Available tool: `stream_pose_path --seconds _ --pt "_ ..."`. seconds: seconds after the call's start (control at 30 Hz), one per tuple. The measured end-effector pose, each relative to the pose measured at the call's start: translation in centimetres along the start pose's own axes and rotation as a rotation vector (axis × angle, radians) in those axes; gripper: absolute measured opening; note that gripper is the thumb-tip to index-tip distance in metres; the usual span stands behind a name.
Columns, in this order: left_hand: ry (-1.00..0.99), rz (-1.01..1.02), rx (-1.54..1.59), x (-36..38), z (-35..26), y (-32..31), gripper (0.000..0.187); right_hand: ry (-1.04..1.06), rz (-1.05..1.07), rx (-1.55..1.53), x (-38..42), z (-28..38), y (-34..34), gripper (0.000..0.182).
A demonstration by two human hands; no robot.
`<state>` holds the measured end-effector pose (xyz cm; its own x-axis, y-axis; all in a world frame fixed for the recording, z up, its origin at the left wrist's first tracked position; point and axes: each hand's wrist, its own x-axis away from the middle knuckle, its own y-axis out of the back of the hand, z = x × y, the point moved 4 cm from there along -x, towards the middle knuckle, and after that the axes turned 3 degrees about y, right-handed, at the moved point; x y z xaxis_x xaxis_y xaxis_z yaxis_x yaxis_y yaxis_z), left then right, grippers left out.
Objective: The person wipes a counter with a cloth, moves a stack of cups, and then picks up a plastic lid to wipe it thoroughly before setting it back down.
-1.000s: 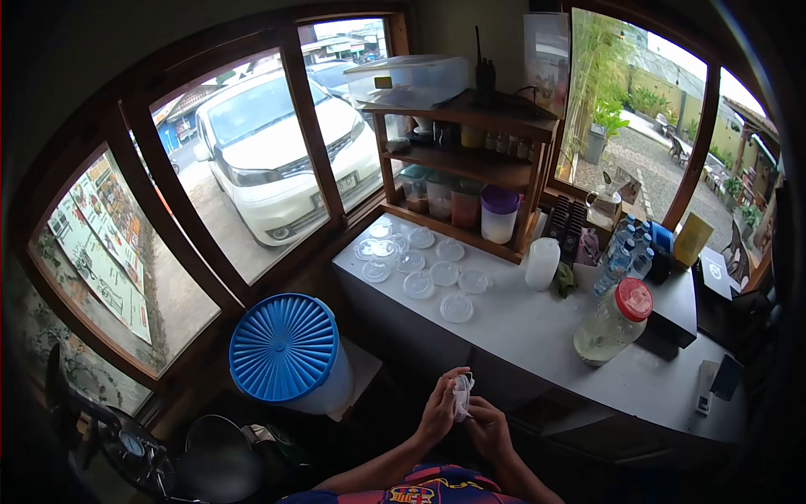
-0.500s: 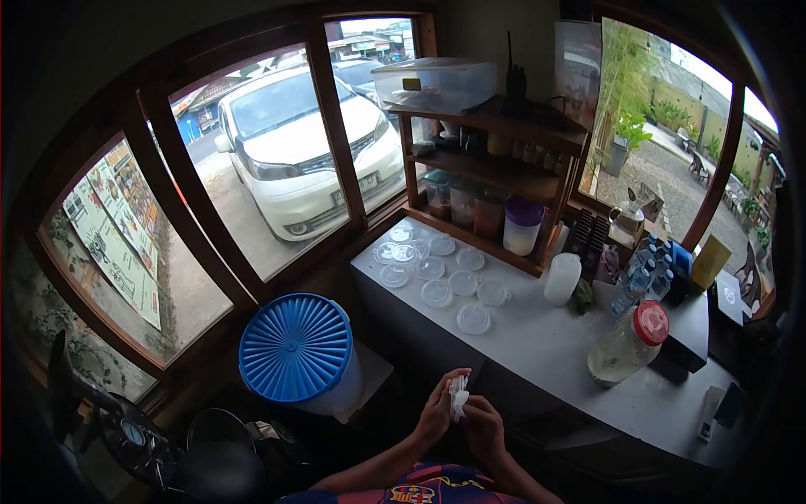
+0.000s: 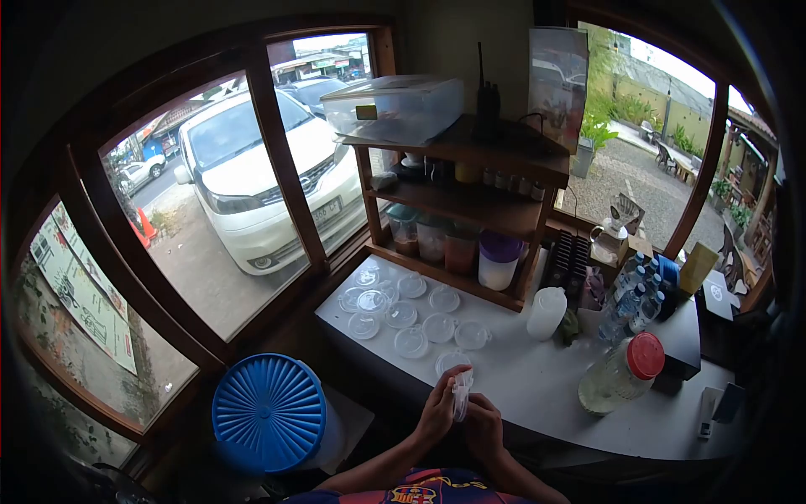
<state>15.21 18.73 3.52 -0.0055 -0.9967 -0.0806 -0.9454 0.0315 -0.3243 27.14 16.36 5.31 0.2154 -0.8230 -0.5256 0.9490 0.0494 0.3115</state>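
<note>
Both of my hands are raised close together in front of my chest, below the front edge of the white counter [image 3: 537,382]. My left hand [image 3: 438,412] and my right hand [image 3: 487,426] pinch a small crumpled clear plastic piece [image 3: 461,393] between the fingertips. Just beyond the hands, several clear round lids [image 3: 403,315] lie spread over the counter's left part.
A blue-lidded tub [image 3: 269,412] stands low at the left. A wooden shelf [image 3: 470,206] with jars and a purple-lidded container [image 3: 498,260] rises at the back. A red-capped jar [image 3: 620,375], a white bottle [image 3: 546,313] and water bottles [image 3: 634,302] stand to the right. Windows show a white car [image 3: 252,181].
The view has tilted up and swung, so the counter sits lower and nearer. My hands stay together on the plastic piece, working it slightly.
</note>
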Motion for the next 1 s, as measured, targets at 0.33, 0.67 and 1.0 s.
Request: stream_pose_path --seconds 0.33,0.67,1.0 --pt "0.086 0.069 0.093 -8.3 1.3 2.9 0.039 -0.141 -0.106 -0.076 -7.7 -5.0 -2.2 0.028" --pt "-0.019 0.27 -0.213 -14.0 2.4 3.2 0.035 -0.214 -0.162 0.097 -10.1 -8.3 -2.5 0.027" --pt "-0.069 0.298 -0.241 -17.0 1.1 1.6 0.04 -0.172 -0.372 0.055 -12.9 -8.5 -0.2 0.017"
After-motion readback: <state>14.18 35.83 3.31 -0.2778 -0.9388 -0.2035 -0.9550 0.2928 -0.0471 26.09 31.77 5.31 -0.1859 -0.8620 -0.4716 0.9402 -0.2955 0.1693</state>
